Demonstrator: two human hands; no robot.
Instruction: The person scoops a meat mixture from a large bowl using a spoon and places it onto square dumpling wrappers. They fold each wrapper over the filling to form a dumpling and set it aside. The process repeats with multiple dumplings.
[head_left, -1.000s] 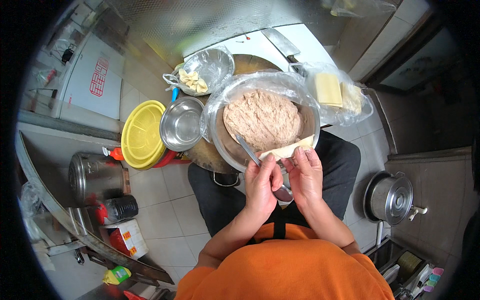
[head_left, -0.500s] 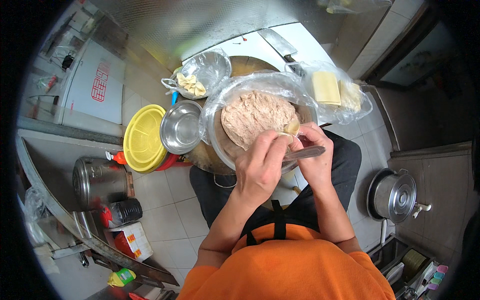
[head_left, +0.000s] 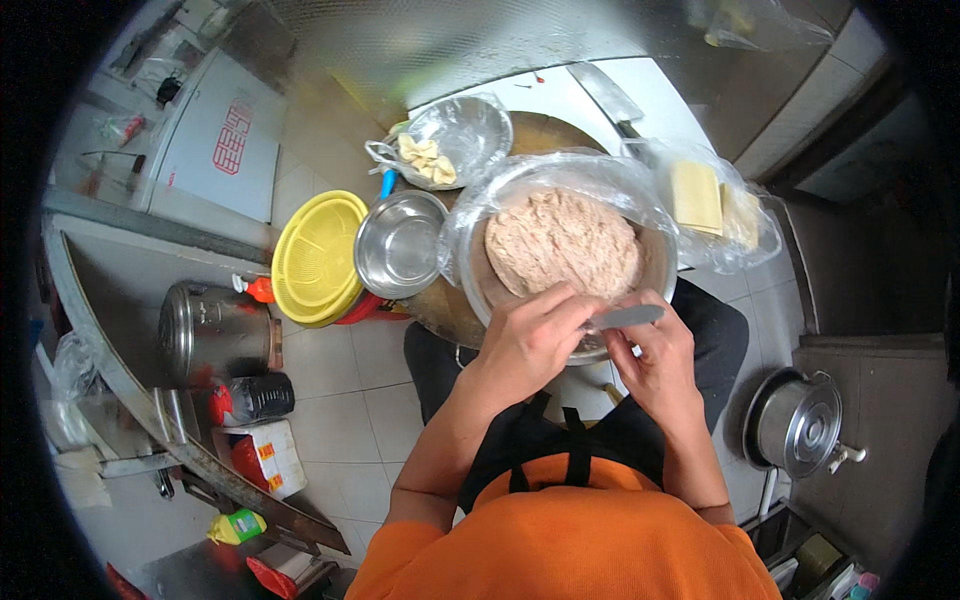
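While both hands meet at the near rim of the big bowl | left hand curled, fingers bunched over the rim, what it holds hidden | right hand closed around a flat metal spatula, blade pointing left | minced filling heaped in the bowl | empty steel bowl beside a yellow basket to the left

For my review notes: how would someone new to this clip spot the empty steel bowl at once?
Start at the big plastic-lined bowl of minced filling in front of the person. Directly left of it sits the empty steel bowl, with stacked yellow baskets on its other side. It is the only bare, shiny bowl with nothing inside and no plastic lining.
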